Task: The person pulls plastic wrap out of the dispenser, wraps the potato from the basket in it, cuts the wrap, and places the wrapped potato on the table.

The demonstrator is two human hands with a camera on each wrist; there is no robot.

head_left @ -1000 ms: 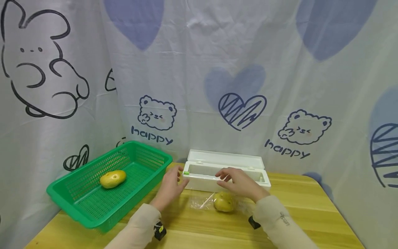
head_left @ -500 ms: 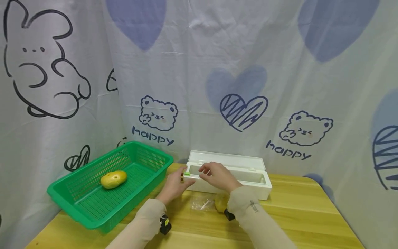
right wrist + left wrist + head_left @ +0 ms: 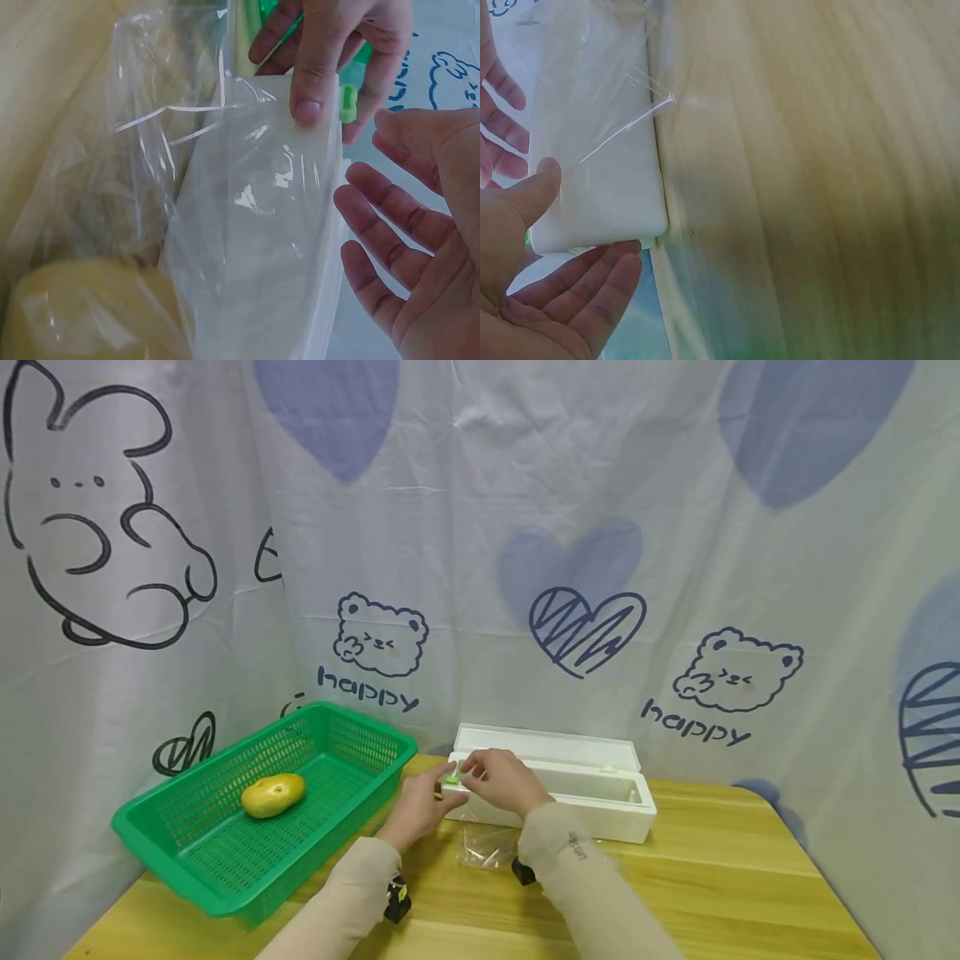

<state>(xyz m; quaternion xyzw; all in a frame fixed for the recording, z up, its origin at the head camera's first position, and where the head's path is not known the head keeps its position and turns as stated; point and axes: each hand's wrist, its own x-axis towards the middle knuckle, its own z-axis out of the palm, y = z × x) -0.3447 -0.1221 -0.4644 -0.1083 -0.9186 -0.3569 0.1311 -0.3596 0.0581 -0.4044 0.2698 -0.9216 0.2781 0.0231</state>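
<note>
A white cling film dispenser [image 3: 570, 814] stands on the wooden table with its lid raised at the back. My left hand [image 3: 418, 808] grips its left end, thumb on the front face and fingers round the end. Beside that thumb sits the green slide cutter [image 3: 348, 103]. My right hand [image 3: 427, 225] is just off the dispenser's edge near the cutter, fingers loosely bent and holding nothing. Clear cling film [image 3: 169, 142] hangs down the front of the dispenser onto the table. Under it lies a yellow potato [image 3: 97, 311], hidden by my right forearm in the head view.
To the left stands a green plastic basket [image 3: 247, 893] with another yellow potato [image 3: 273, 795] inside. A patterned white curtain [image 3: 480, 543] hangs close behind the dispenser. Wooden tabletop [image 3: 735, 860] extends to the right.
My right hand has moved left along the dispenser toward the green slide cutter, its forearm now covering the potato. My left hand has shifted slightly right onto the dispenser's end.
</note>
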